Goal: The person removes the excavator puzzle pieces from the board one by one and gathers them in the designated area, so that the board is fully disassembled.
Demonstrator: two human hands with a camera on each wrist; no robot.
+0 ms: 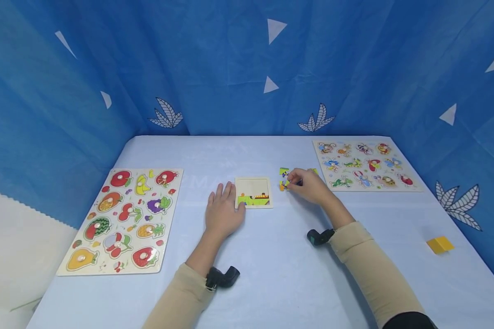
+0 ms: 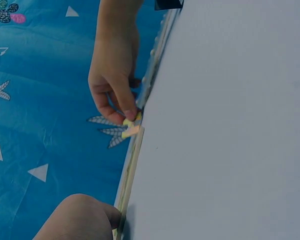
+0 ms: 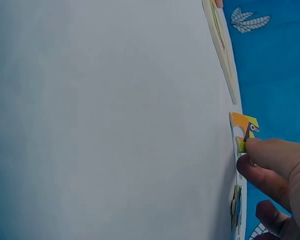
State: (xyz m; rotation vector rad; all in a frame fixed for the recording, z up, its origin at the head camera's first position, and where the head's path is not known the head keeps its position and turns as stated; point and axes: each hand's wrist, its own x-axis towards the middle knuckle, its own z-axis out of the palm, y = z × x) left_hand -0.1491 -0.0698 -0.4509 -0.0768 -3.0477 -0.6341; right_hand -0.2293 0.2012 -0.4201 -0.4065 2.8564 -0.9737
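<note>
A small wooden puzzle tray (image 1: 253, 181) lies mid-table, with colourful pieces (image 1: 257, 200) fitted along its near side and bare board above them. My left hand (image 1: 224, 217) rests flat at the tray's left edge, fingers extended and thumb at its lower corner. To the right of the tray, my right hand (image 1: 311, 187) pinches a jigsaw piece (image 3: 245, 122) between thumb and index finger; it is orange, yellow and green with a purple figure. Other puzzle pieces (image 3: 236, 207) lie under and beside this hand, partly hidden by it in the head view.
A fruit peg puzzle board (image 1: 120, 221) occupies the left of the table. At the back right is an insect peg puzzle board (image 1: 368, 165). A yellow block (image 1: 440, 245) sits near the right edge. Blue patterned cloth (image 1: 230, 68) hangs behind the table.
</note>
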